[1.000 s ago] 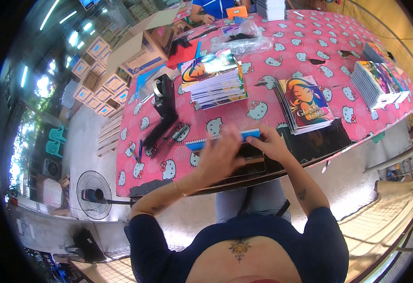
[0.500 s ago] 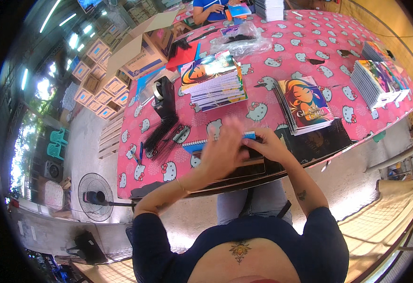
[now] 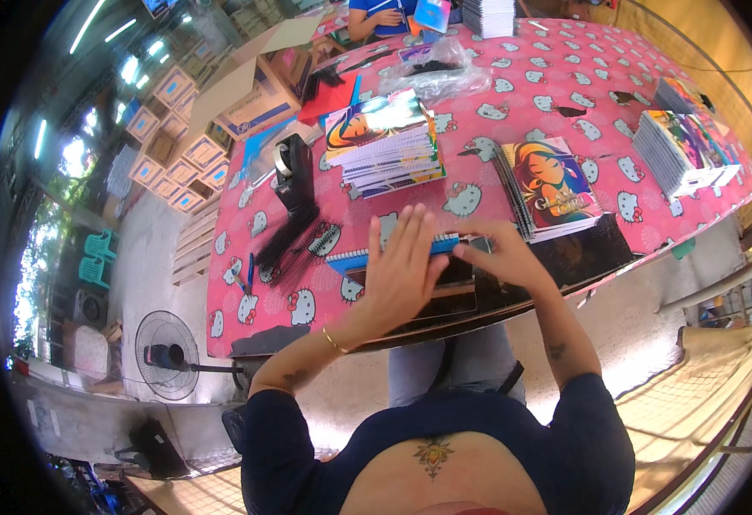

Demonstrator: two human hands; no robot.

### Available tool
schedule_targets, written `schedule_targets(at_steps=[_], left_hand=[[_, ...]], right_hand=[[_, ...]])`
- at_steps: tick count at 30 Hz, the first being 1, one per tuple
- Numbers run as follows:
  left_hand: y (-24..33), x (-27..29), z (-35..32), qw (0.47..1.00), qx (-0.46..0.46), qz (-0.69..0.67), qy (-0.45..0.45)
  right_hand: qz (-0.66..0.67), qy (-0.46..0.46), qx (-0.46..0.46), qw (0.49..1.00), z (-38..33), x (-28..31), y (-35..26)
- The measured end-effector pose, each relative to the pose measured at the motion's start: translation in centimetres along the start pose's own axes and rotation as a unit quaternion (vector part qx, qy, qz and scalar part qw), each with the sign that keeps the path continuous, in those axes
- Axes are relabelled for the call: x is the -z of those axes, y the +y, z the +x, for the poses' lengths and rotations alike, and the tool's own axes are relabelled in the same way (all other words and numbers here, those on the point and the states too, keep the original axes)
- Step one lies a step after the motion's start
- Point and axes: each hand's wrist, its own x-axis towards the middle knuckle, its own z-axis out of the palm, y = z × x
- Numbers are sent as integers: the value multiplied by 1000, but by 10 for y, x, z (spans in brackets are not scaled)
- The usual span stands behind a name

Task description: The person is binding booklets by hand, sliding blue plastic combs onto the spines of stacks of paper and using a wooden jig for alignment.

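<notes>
In front of me lies a notebook (image 3: pixel 346 263) with a blue edge and a row of white punched holes or teeth, on a dark board (image 3: pixel 578 255) at the table's front edge. My left hand (image 3: pixel 400 270) rests flat across its middle, fingers stretched out and pointing away from me. My right hand (image 3: pixel 505 251) pinches the notebook's right end, with the thumb on the blue strip. Much of the notebook is hidden under the left hand. Black spiral coils (image 3: pixel 286 243) lie to the left, beside a black tape dispenser (image 3: pixel 296 176).
Behind my hands stands a notebook stack (image 3: pixel 393 163). To the right are more spiral notebooks (image 3: pixel 556 184) and another stack (image 3: pixel 685 154). A plastic bag (image 3: pixel 436 77) and an open carton (image 3: pixel 260 99) lie farther back. A person (image 3: pixel 380 17) works across the table. A fan (image 3: pixel 166 354) stands at left.
My left hand, blurred and raised before, now lies flat on the notebook. My right hand stays at its right end. The person opposite has lifted a blue item.
</notes>
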Motion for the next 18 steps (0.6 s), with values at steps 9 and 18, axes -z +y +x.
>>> schedule_targets(at_steps=[9, 18], left_hand=[[-8, -8, 14, 991, 12, -114, 61], [-16, 13, 14, 992, 8, -125, 5]], right_hand=[[7, -121, -53, 991, 30, 26, -8], [-169, 64, 39, 983, 18, -9, -21]])
